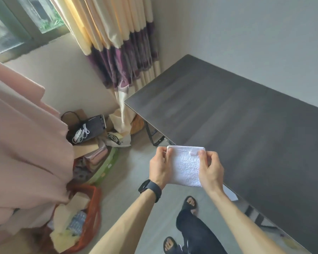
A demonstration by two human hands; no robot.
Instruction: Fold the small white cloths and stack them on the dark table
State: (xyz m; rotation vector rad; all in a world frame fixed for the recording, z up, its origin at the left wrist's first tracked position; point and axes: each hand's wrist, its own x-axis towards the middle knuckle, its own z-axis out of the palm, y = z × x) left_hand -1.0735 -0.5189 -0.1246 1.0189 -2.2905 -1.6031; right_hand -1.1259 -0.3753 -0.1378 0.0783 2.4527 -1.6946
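Small white terry cloth (186,165), already folded, held in air just beside near edge of dark rectangular table (237,125). Left hand (159,166) and right hand (211,168) pinch top corners, fingers clamped on cloth. Advice: keep edges aligned, lower flat onto table.

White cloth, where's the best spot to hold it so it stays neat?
Take the white cloth by its two top corners, one from each side, as the left hand and right hand pinch it now. It hangs flat, so corner pinches should keep its folded top edge straight.
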